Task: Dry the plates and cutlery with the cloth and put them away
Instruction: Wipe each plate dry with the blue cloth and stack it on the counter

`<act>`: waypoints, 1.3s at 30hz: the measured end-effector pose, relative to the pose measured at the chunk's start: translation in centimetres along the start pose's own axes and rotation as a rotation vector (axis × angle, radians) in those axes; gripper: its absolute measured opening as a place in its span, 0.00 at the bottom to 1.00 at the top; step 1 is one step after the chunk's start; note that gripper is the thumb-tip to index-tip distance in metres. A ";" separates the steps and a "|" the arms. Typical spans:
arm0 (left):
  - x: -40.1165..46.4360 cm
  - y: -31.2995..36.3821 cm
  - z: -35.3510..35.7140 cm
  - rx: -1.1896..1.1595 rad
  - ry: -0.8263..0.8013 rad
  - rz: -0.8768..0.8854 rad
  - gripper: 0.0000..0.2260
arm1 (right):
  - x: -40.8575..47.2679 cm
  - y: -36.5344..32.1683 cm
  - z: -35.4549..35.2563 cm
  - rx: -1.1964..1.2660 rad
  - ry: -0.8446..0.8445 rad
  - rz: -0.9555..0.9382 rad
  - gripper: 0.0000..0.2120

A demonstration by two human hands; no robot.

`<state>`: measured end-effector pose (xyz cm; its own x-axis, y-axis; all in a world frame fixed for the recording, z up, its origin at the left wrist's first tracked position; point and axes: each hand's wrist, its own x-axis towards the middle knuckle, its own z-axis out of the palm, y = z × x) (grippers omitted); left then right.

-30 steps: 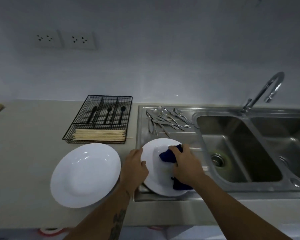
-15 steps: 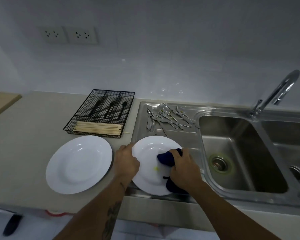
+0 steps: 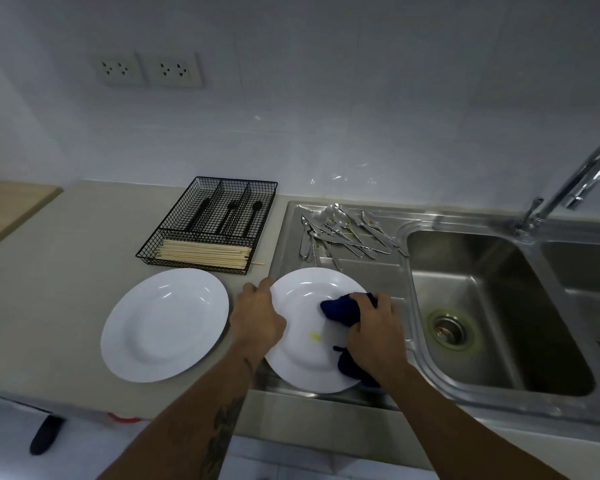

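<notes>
Round glossy white plate (image 3: 305, 327) on steel drainboard (image 3: 378, 271), left hand (image 3: 257, 317) gripping its rim, right hand (image 3: 374, 327) clutching crumpled dark blue cloth (image 3: 338, 308) on it. Black wire mesh tray (image 3: 219, 223) holds black utensils, pale chopsticks (image 3: 205, 254). Loose steel cutlery (image 3: 340, 233) behind.

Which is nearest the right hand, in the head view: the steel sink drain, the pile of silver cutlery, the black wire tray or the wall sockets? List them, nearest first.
Measured from the right hand:
1. Steel sink drain, just to its right in the basin.
2. Pile of silver cutlery, behind it on the drainboard.
3. Black wire tray, back-left on the counter.
4. Wall sockets, high on the wall, far left.
</notes>
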<state>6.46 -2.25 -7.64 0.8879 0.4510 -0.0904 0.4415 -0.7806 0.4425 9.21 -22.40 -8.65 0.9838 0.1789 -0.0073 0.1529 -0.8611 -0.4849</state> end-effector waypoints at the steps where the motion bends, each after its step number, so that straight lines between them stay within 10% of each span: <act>1: 0.2 0.1 -0.1 0.020 -0.027 -0.015 0.28 | 0.1 -0.2 0.0 0.010 -0.001 0.010 0.27; 12: 1.6 -2.1 -1.0 -0.423 -0.044 0.174 0.33 | 0.1 -1.0 0.8 -0.076 0.016 0.040 0.28; 29: 1.9 -1.6 -2.6 -1.180 -0.087 -0.092 0.27 | 0.0 -8.1 1.7 0.341 -0.173 0.216 0.27; 39: 4.3 0.1 -7.4 -1.411 -0.109 -0.091 0.25 | -0.1 -8.0 -1.3 -0.434 0.090 -0.080 0.32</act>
<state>9.33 2.81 -1.43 0.8978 0.3900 -0.2046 0.0566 0.3585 0.9318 7.97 -16.13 -3.67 0.9686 0.2270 0.1010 0.2345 -0.9697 -0.0690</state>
